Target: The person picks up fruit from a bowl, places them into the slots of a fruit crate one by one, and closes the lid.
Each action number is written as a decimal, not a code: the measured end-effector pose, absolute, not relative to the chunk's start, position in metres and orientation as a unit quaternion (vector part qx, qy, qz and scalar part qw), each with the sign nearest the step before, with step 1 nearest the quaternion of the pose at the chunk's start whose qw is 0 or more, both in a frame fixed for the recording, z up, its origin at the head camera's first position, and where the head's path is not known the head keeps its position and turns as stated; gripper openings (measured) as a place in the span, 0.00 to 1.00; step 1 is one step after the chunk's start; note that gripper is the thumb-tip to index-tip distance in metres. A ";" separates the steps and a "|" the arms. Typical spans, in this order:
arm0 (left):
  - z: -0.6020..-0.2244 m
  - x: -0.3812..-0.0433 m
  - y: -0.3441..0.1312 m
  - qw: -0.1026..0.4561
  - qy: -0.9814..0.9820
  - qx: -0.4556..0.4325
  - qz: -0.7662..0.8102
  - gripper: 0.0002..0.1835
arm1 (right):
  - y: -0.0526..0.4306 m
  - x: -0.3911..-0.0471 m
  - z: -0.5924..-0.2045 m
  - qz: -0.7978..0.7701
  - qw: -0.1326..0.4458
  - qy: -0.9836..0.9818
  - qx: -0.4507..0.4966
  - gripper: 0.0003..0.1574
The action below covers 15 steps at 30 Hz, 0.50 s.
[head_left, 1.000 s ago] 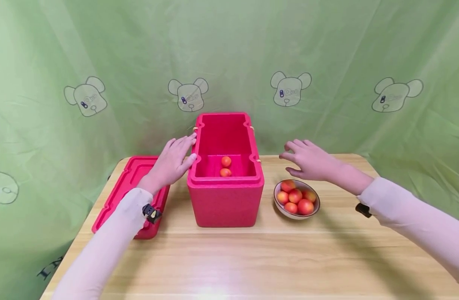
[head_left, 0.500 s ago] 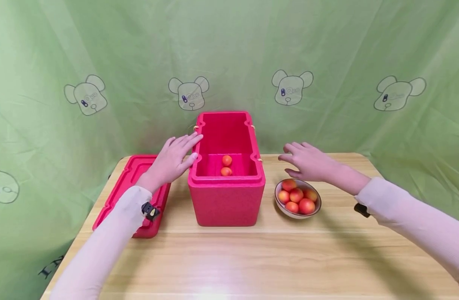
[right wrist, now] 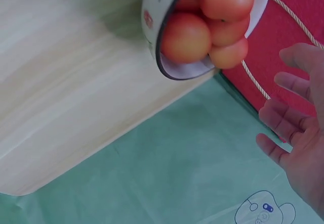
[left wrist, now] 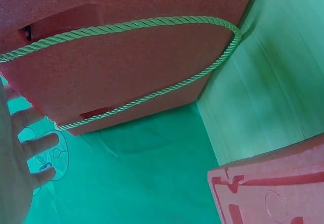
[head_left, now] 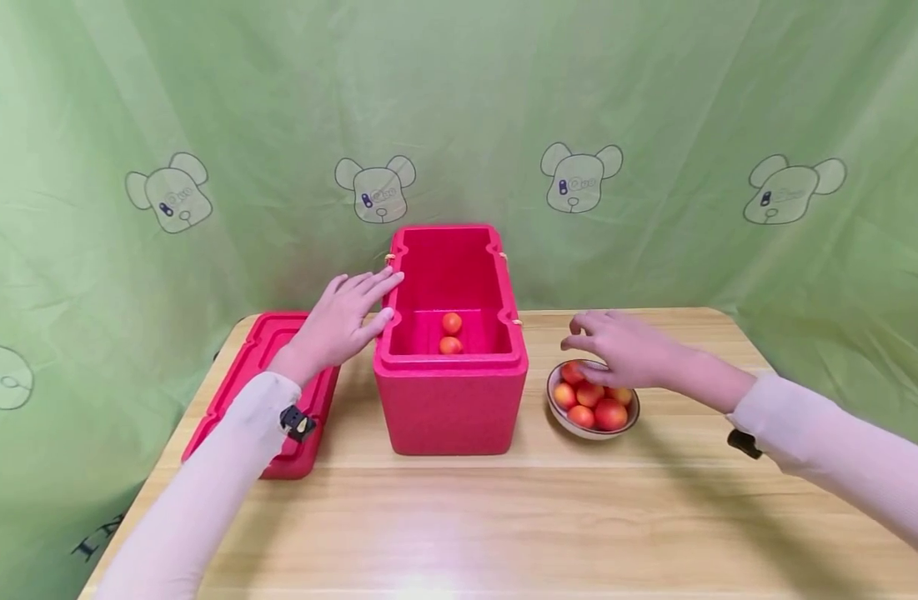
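Observation:
A deep red box [head_left: 451, 412] stands uncovered on the table, with two round red-orange, tomato-like fruits [head_left: 451, 322] on its floor. My left hand [head_left: 338, 321] rests on the box's left rim, fingers extended over the edge. To the right of the box is a bowl [head_left: 588, 434] holding several similar fruits [head_left: 611, 414]. My right hand [head_left: 629, 348] hovers over the bowl's far side, fingers loosely bent and nothing held. In the right wrist view, a gap separates the right hand [right wrist: 306, 128] from the fruits [right wrist: 186, 38].
The red lid [head_left: 297, 462] lies on the wooden table [head_left: 443, 525] left of the box, under my left forearm. A twisted rope handle [left wrist: 172, 86] hangs along the box's side. Behind everything hangs a green curtain [head_left: 459, 108] with bear heads printed on it.
My right hand has lowered toward the bowl, and its thumb now overlaps the fruits in the head view. The left hand's fingers reach slightly farther over the rim than a second ago.

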<state>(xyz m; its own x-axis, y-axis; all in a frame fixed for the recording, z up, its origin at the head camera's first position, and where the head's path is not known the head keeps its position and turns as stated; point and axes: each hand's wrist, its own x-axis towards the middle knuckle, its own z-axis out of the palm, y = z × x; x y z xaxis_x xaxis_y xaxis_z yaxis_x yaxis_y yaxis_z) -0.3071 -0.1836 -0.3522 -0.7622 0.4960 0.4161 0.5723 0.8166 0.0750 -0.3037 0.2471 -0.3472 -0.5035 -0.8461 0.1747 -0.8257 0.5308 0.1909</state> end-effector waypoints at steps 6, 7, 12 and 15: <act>-0.351 -0.305 -0.186 0.198 -0.931 -0.284 -0.112 0.34 | 0.248 -0.302 -0.355 -0.051 0.135 -0.856 0.496 0.18; -0.351 -0.305 -0.186 0.197 -0.932 -0.283 -0.113 0.34 | 0.249 -0.303 -0.357 -0.055 0.137 -0.856 0.495 0.18; -0.353 -0.305 -0.185 0.197 -0.930 -0.285 -0.120 0.33 | 0.253 -0.304 -0.367 -0.068 0.154 -0.862 0.478 0.22; -0.355 -0.306 -0.183 0.199 -0.929 -0.288 -0.123 0.33 | 0.254 -0.304 -0.373 -0.076 0.164 -0.868 0.462 0.23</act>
